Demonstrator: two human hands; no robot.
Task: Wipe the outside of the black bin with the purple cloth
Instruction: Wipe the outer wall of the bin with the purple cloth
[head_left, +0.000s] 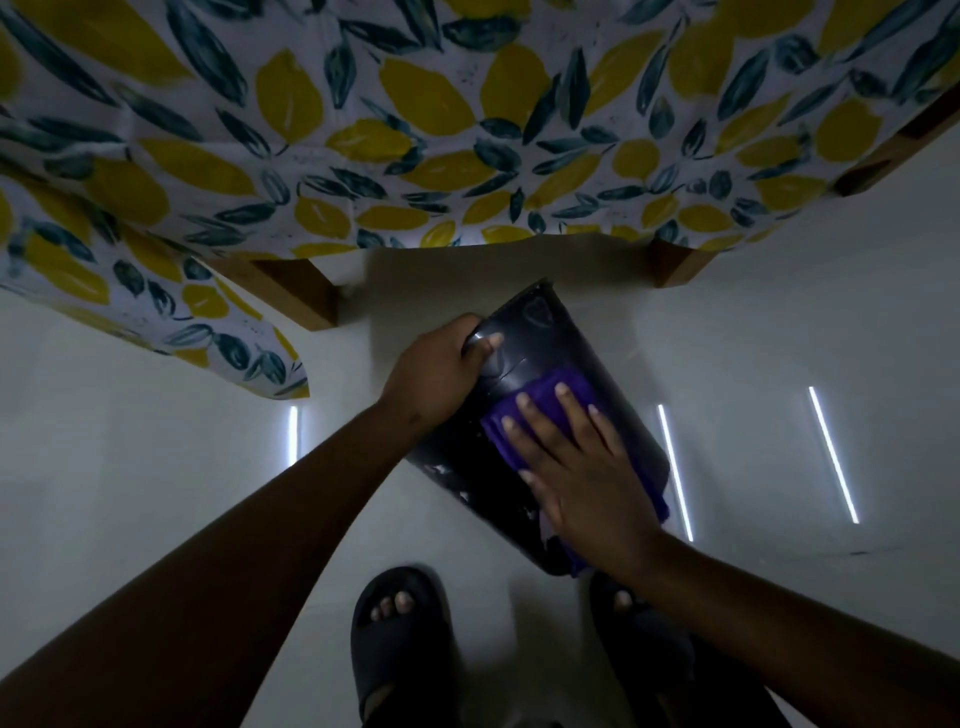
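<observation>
The black bin (613, 395) is tipped on its side above the white floor, its narrower end pointing away from me toward the table. My left hand (436, 374) grips that far end, thumb on the upper surface. My right hand (576, 467) lies flat with fingers spread, pressing the purple cloth (540, 400) onto the bin's upturned outer wall. Part of the cloth hangs down at the bin's right edge near my wrist. Whitish smudges show on the bin's lower left side.
A table with a lemon-and-leaf patterned cloth (415, 130) and wooden legs (296, 296) stands just beyond the bin. My feet in dark slides (400, 639) are on the glossy white floor (156, 467) below it. Light strips reflect in the floor at right.
</observation>
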